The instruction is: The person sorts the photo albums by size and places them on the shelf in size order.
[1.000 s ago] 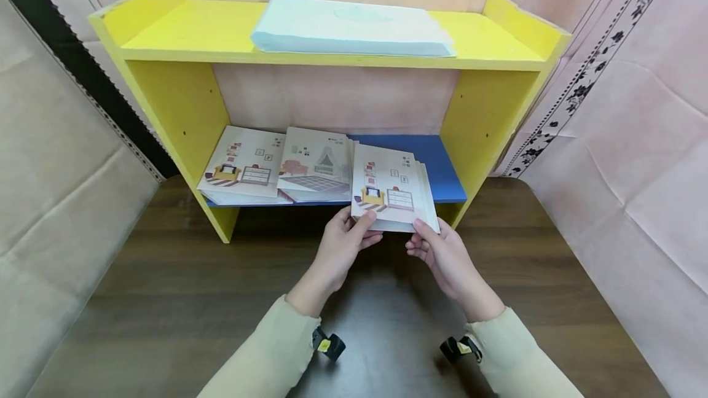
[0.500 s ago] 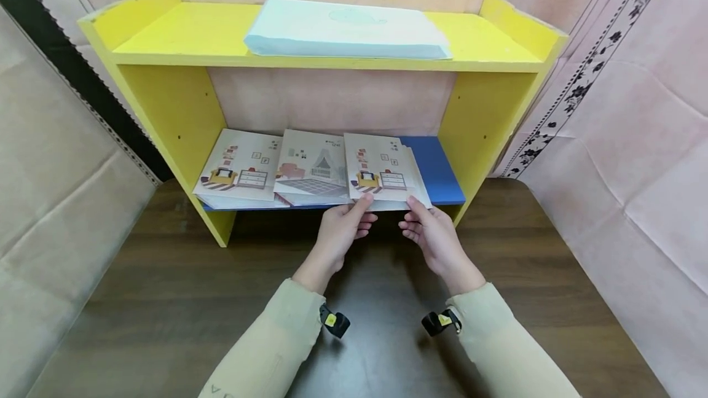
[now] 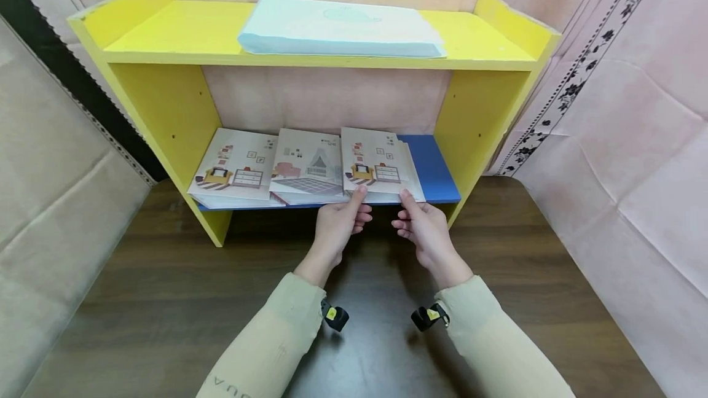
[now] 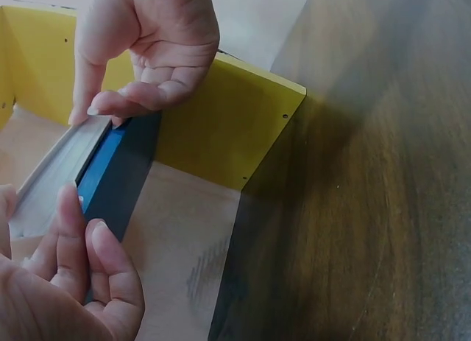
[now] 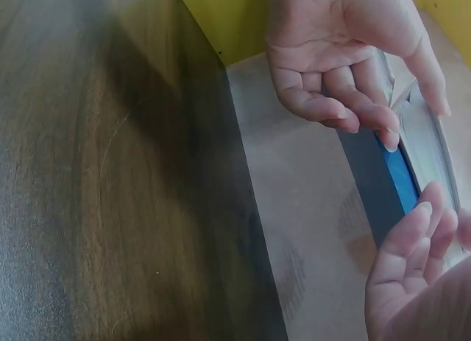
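On the blue lower shelf (image 3: 439,171), the right-hand stack of booklets (image 3: 375,155) lies with its white cover up, printed with a yellow armchair and a cabinet. My left hand (image 3: 335,226) pinches the stack's near left corner, thumb on top. At the near right corner, my right hand (image 3: 428,232) does the same with its thumb over the cover. Both wrist views show the pages' edge (image 4: 62,168) between the two hands. A middle stack (image 3: 307,161) with a grey tent picture and a left stack (image 3: 235,164) lie alongside to the left.
A yellow shelf unit (image 3: 487,121) surrounds the stacks, its side panels standing left and right. On its top board rests a pale blue flat package (image 3: 343,26). Below is a dark wooden table (image 3: 110,312); pale cloth (image 3: 625,201) hangs around.
Both hands have moved forward with the right-hand stack, lowering it from in front of the shelf onto the blue board beside the middle stack. Over the last half second it shifts only slightly.
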Available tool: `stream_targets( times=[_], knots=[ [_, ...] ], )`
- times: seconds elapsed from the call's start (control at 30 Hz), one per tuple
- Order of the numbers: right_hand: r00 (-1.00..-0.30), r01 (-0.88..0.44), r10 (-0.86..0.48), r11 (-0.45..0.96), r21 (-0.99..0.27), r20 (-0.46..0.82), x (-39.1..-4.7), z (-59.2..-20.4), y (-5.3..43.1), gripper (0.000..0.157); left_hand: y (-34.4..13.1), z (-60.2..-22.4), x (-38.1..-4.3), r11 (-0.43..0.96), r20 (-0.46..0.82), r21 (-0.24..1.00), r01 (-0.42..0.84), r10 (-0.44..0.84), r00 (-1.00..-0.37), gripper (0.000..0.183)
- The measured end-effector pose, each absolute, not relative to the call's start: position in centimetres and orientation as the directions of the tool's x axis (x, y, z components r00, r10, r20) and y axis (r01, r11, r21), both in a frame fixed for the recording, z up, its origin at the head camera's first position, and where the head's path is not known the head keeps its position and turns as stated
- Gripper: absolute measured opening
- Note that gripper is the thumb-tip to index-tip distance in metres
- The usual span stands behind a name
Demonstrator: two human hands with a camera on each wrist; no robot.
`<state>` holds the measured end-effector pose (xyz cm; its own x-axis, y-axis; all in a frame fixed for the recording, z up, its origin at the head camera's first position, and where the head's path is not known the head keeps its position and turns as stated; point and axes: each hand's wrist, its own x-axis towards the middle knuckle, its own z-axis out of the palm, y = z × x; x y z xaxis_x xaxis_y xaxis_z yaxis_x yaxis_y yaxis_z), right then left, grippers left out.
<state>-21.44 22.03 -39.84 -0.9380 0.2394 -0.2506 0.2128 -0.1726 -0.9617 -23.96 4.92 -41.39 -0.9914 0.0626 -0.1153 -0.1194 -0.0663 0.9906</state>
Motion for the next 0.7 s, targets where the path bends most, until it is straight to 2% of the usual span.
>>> stream_targets(
  times=[0.3, 0.43, 0.57, 0.63, 0.7],
  knots=[
    [-0.933, 0.216, 0.254, -0.177, -0.960, -0.256, -22.4, -39.9, 21.3, 0.052, 4.6, -40.8, -23.9, -0.043, -0.112, 0.993, -0.114, 0.038, -0.993, 0.067],
    [-0.959, 0.159, 0.213, -0.145, -0.977, -0.188, -21.9, -40.6, 20.9, 0.049, 4.2, -41.0, -23.1, -0.012, -0.087, 0.996, -0.088, 0.056, -0.995, 0.064],
    [-0.990, 0.033, 0.137, 0.061, -0.998, -0.024, -20.5, -41.5, 21.1, 0.045, 3.4, -41.9, -21.5, 0.114, -0.003, 0.993, 0.007, 0.086, -0.996, 0.060],
    [-0.993, -0.052, 0.094, 0.252, -0.966, 0.078, -19.7, -41.9, 21.3, 0.045, 2.7, -42.5, -20.7, 0.219, 0.047, 0.974, 0.066, 0.089, -0.995, 0.058],
    [-0.985, -0.130, 0.042, 0.457, -0.880, 0.167, -18.8, -42.2, 21.6, 0.049, 1.7, -43.1, -19.9, 0.320, 0.082, 0.941, 0.105, 0.086, -0.993, 0.058]
  ],
)
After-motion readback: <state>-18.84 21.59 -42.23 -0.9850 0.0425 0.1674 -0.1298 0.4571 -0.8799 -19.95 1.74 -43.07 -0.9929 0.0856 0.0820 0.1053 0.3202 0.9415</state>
